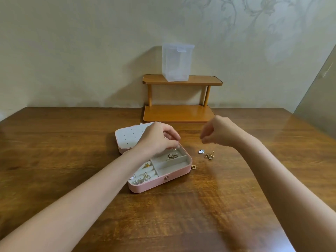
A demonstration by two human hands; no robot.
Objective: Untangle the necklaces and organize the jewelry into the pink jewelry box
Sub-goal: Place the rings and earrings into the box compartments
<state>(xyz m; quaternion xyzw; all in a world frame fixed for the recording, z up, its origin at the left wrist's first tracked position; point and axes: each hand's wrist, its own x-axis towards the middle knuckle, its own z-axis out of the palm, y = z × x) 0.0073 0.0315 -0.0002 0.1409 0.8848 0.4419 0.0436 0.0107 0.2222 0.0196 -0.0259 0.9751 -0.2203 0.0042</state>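
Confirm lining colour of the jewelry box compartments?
Cream lining; the jewelry box shell is pink. Head view, the only one.

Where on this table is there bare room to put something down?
Bare wood lies left of the pink jewelry box and along the near edge between the forearms. It is crowded right of the box, where loose jewelry lies, and where the left hand works.

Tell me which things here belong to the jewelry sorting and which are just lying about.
Job: pink box, ring pinched by left hand, rings in box, earrings in box, loose jewelry on table, right hand.
Lying about: wooden shelf, plastic container.
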